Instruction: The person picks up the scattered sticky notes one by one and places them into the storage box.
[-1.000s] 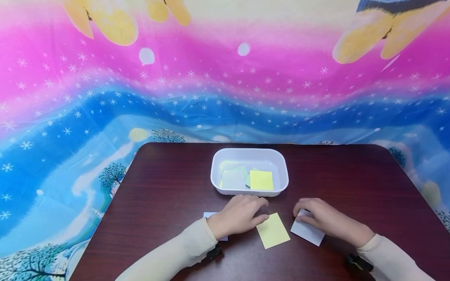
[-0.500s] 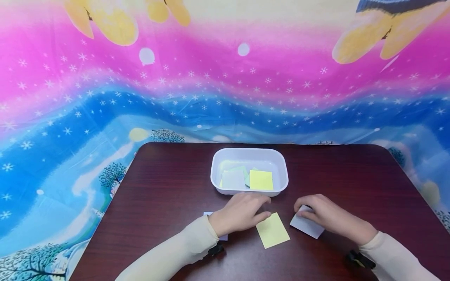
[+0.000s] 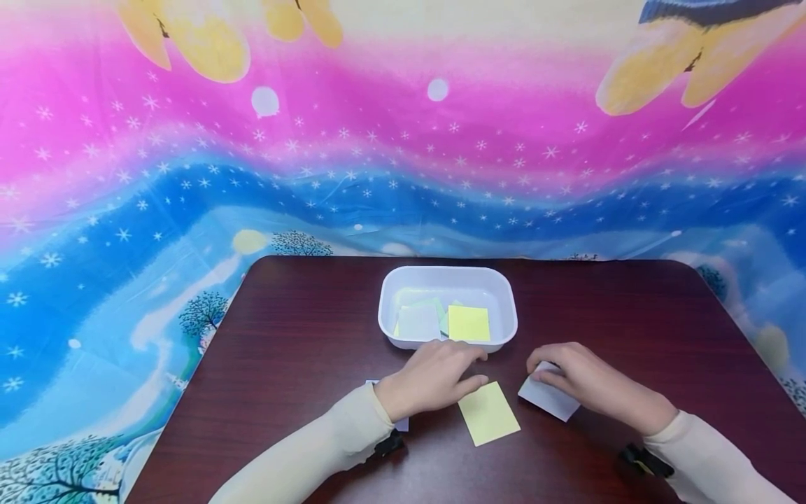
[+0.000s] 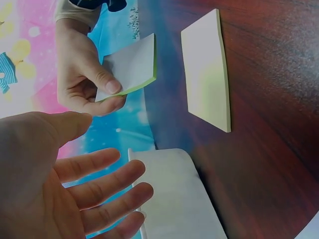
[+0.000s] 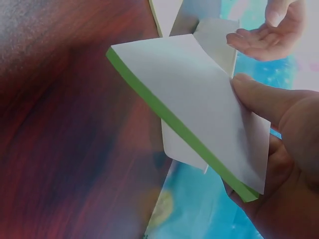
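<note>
My right hand (image 3: 582,381) pinches a sticky note pad (image 3: 546,397) between thumb and fingers. In the right wrist view this pad (image 5: 184,94) shows a whitish face and a bright green edge, and it is held tilted over the table. My left hand (image 3: 434,378) holds nothing; its fingers (image 4: 107,186) are spread and relaxed in the left wrist view. A pale yellow sticky note pad (image 3: 491,416) lies on the table between both hands, its far left corner overlapped by the left thumb. Part of a pale lilac pad (image 3: 401,424) peeks out under the left wrist.
A white plastic tray (image 3: 508,308) stands just beyond the hands. Inside it lie a bright yellow pad (image 3: 469,323), a whitish pad (image 3: 418,323) and some pale green ones partly hidden behind. The dark wooden table (image 3: 302,308) ends at a printed cloth backdrop (image 3: 403,140).
My right hand has risen slightly with the green-edged pad, shifting toward the tray side. The left hand has moved a little forward and right. Pads on the table and in the tray stayed put.
</note>
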The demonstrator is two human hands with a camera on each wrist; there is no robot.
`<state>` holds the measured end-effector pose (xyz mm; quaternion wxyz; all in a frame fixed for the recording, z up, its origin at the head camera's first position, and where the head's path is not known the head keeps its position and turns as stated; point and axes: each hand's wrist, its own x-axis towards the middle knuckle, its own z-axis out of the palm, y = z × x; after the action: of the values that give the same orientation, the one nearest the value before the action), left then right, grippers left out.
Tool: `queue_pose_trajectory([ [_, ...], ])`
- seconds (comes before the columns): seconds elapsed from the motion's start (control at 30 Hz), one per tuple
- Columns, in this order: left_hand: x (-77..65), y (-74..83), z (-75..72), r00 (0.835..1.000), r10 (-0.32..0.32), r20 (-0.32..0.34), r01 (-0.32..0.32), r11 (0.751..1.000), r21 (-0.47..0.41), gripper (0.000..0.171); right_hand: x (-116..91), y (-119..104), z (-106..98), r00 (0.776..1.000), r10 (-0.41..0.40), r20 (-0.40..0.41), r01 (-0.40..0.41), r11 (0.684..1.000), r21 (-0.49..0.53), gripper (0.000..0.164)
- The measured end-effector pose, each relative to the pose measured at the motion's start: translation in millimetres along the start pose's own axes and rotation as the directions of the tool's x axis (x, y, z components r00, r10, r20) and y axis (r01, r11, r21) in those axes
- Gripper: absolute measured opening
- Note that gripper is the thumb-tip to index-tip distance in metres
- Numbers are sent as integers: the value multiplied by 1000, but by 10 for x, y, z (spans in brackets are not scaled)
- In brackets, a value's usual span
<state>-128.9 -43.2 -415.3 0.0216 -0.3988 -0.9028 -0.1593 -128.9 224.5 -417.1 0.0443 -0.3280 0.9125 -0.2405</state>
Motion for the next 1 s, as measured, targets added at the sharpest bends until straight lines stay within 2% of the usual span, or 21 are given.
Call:
queue_pose_trajectory([
  [0.2,7,3,-43,1000,-8,0,8,1000,15,37,14,-28,-45,999,-12,-33,12,1000,-17,4],
  [0.4,23,1,-91,1000,-2,-10,2,999,33,37,52,-58,-77,1000,8,-28,-9,1000,-29,8],
  [0.7,34,-8,-131,999,-16,-31,16,999,27,36,91,-103,-122,999,-5,-50,3,999,-42,12],
  [1.0,44,-48,-169,999,-31,-38,31,999,11,37,122,-126,-151,995,-60,-82,55,997,-62,11],
])
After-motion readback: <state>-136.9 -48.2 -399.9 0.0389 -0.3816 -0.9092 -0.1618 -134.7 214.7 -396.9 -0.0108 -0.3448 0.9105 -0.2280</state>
